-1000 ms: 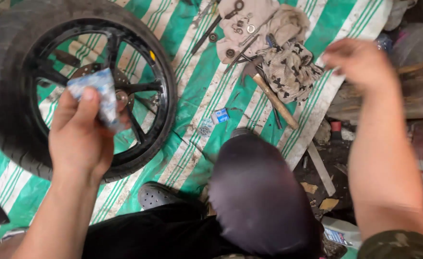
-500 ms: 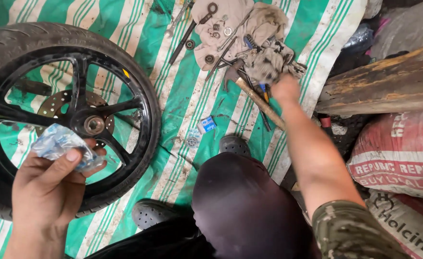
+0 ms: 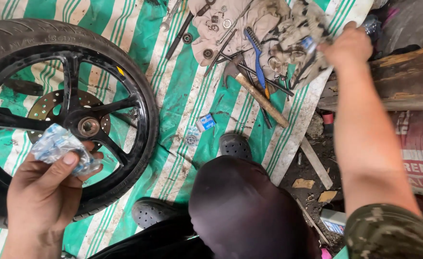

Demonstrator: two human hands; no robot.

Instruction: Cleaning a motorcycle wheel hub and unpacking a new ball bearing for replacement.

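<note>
Left hand (image 3: 41,192) pinches a small clear plastic packet (image 3: 60,146), fingers clamped on it, held over the lower rim of the black motorcycle wheel (image 3: 67,115) lying flat on the green-white striped tarp (image 3: 173,120). Hub bearing seat (image 3: 88,126) sits just beside the packet, brake disc visible behind the spokes. Packet contents: something small and dark inside, cannot tell what.

Right hand (image 3: 348,48) is stretched far out, fingers closed into the dirty rag (image 3: 300,33) at the tool pile; whether it grips a tool under the rag, cannot tell. Hands are well apart.

Judgement: best to lift only the rag edge, so the wooden-handled hammer (image 3: 257,91), blue wire brush (image 3: 257,55) and loose washers stay put.

A small blue-white box (image 3: 205,122) lies closed on the tarp, a loose bearing (image 3: 190,140) just beside it.
</note>
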